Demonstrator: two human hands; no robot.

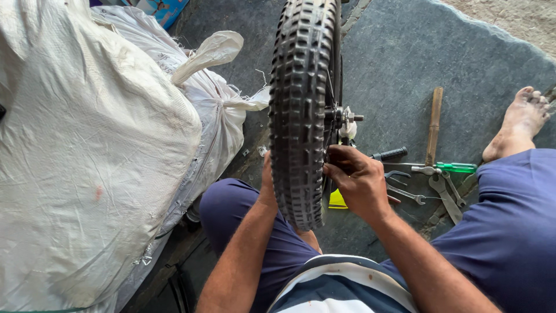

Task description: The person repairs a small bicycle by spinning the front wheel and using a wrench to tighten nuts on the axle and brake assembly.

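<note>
A knobbly black bicycle tyre (301, 98) on its wheel stands upright between my knees, seen edge-on. My right hand (358, 181) is closed against the wheel's right side, just below the axle nut (346, 117); what its fingers grip is hidden. My left hand (267, 184) is behind the tyre's left side, mostly hidden, touching the wheel there.
Large white woven sacks (98, 145) fill the left. On the grey stone floor (405, 64) to the right lie spanners (405, 191), pliers (446, 194), a green-handled screwdriver (454, 167), a wooden-handled hammer (433, 124) and a black grip (389, 154). My bare right foot (518, 122) rests beyond them.
</note>
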